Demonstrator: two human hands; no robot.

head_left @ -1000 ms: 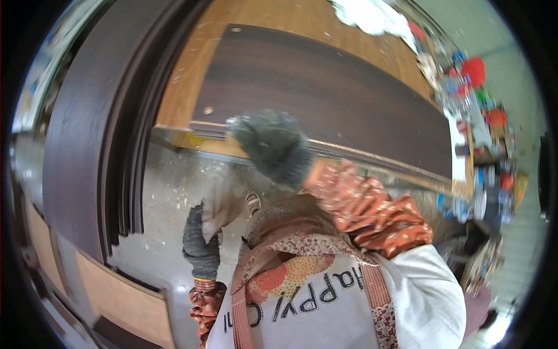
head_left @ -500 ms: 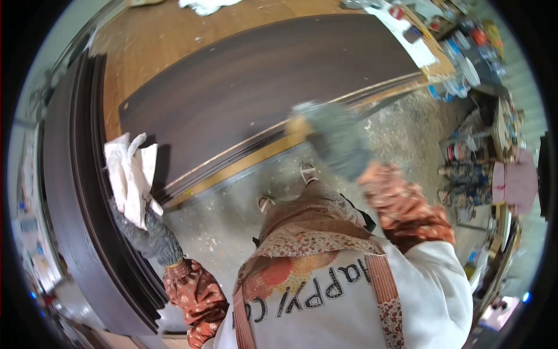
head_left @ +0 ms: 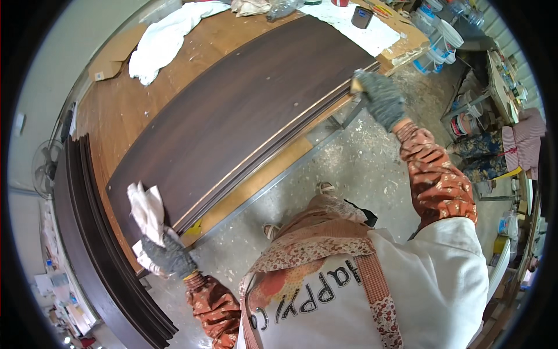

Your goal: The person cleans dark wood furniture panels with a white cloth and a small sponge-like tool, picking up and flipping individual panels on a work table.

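A dark brown wooden panel with a curved far edge lies on the wooden workbench. My right hand, in a grey knitted glove, is closed on a small tan block, whose exact kind I cannot make out. The block is at the panel's near edge, close to its right end. By the panel's left end, my left hand, also gloved in grey, grips a crumpled white cloth. Part of that cloth hangs out below the fingers.
Several dark curved boards stand stacked at the left. Another white cloth and a cardboard piece lie at the bench's back. White buckets sit beyond its right end. Farther right is another person.
My right hand has swept right and away along the panel's near edge with the tan block. My left hand still holds the white cloth, and the whole view has shifted.
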